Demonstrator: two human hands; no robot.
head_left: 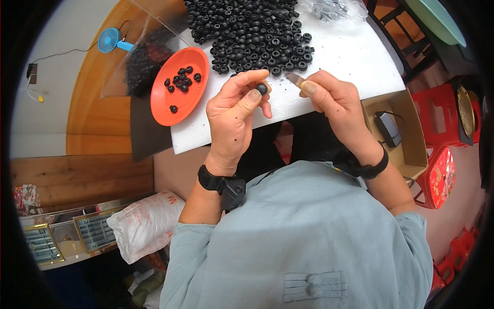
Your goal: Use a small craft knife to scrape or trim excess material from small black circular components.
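Note:
My left hand (231, 110) pinches a small round black rubber-like part (262, 88) between thumb and fingertips, above the near edge of the white foam board (350, 67). To its right my right hand (334, 103) is closed round a short knife (294, 79), its blade pointing left toward the part but apart from it. Beyond both hands lies a large heap of similar black parts (252, 33), some showing a hollow ring end. On the left an orange-red plate (167, 110) holds several of these parts.
A clear bin of dark pieces (146, 64) stands left of the heap, with a blue fan (108, 40) beyond. Clear plastic bags (334, 10) lie at the back. At right are a cardboard box (411, 147) with a black adapter and a red stool (440, 177). A white sack (146, 224) sits lower left.

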